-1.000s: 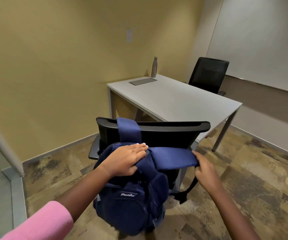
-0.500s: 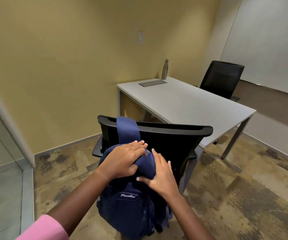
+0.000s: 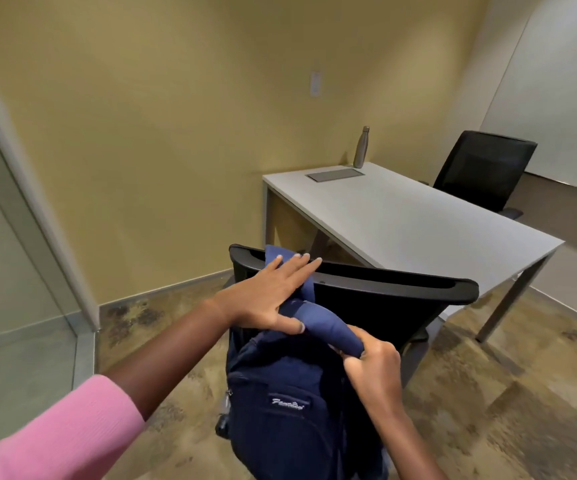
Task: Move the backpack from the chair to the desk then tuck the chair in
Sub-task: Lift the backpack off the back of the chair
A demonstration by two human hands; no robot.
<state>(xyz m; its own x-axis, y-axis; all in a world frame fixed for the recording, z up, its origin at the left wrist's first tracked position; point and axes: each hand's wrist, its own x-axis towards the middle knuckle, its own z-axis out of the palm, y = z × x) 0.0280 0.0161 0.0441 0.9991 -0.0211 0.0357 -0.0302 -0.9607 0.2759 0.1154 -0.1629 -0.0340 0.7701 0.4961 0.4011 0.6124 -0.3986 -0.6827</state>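
A navy backpack (image 3: 280, 403) hangs down the back of a black chair (image 3: 391, 296), one blue strap looped over the chair's top rail. My left hand (image 3: 269, 296) lies flat on that strap at the rail, fingers spread, thumb pressing the strap lower down. My right hand (image 3: 373, 365) is closed around the other blue strap at the top of the backpack. The white desk (image 3: 418, 223) stands just beyond the chair. The chair's seat is hidden behind its backrest.
A metal bottle (image 3: 361, 147) and a grey inset panel (image 3: 335, 174) sit at the desk's far end by the yellow wall. A second black chair (image 3: 484, 171) stands on the desk's far side. A glass partition (image 3: 10, 258) is on the left.
My left hand has slid up from the backpack's top to the strap on the chair rail. My right hand has closed on the other strap. The view has shifted left.
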